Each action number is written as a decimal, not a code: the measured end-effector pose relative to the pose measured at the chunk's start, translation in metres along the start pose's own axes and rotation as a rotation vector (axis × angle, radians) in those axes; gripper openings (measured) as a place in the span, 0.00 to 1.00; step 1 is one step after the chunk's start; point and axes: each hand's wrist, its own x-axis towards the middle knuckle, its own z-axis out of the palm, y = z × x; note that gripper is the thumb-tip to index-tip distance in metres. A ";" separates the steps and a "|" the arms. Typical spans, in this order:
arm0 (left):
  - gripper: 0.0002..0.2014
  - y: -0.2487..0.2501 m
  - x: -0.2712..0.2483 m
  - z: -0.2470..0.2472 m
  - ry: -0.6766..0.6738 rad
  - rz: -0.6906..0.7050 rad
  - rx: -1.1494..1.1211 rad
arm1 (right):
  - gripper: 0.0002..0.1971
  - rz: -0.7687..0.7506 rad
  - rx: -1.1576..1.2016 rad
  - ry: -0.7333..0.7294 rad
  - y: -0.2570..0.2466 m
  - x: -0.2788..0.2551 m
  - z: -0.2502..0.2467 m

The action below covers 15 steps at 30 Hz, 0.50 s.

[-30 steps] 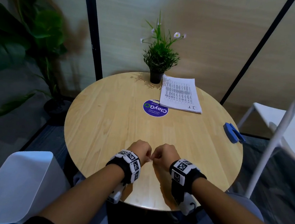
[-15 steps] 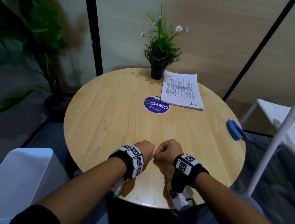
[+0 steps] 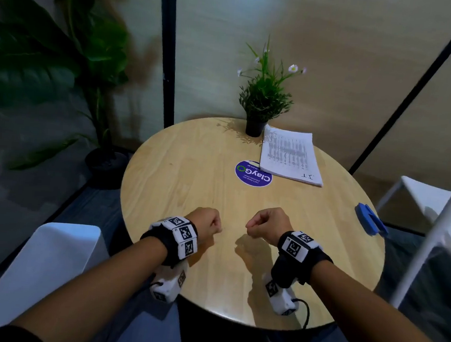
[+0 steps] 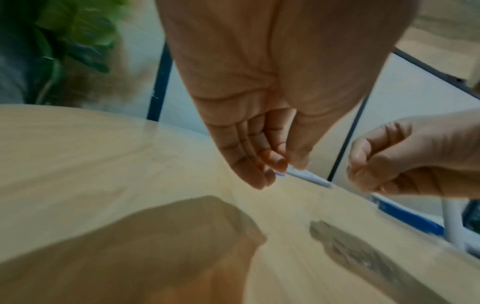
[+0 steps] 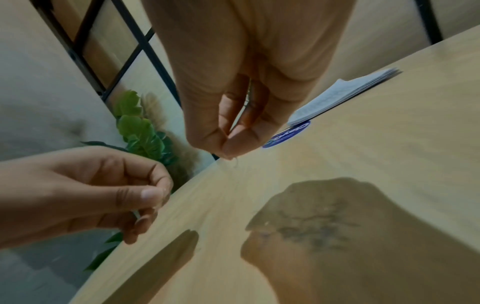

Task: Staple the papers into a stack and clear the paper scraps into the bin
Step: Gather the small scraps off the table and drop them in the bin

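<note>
- Overhead, head view: one round table (image 3: 180, 183) carries one stack of papers (image 3: 290, 157), one blue stapler (image 3: 371, 218) at its right edge, one potted plant (image 3: 262, 101) and one round sticker (image 3: 253, 173) reading "ClayGo". Two hands, left hand (image 3: 206, 223) and right hand (image 3: 269, 223), are curled, slightly apart; one white bin (image 3: 41, 272) stands lower left.
- Left wrist view: thumb and fingertips (image 4: 276, 160) are pinched together; any scrap is too small to tell.
- Right wrist view: thumb and forefinger pinch one tiny scrap (image 5: 235, 161).
</note>
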 end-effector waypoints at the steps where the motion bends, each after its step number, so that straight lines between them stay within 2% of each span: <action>1: 0.10 -0.008 -0.006 -0.008 0.024 -0.008 -0.029 | 0.13 -0.020 0.001 -0.014 -0.008 0.000 0.008; 7: 0.03 -0.075 -0.048 -0.050 0.186 -0.099 -0.126 | 0.12 -0.141 0.015 -0.125 -0.065 0.005 0.074; 15: 0.15 -0.183 -0.123 -0.082 0.289 -0.354 -0.172 | 0.13 -0.313 0.018 -0.324 -0.145 0.003 0.182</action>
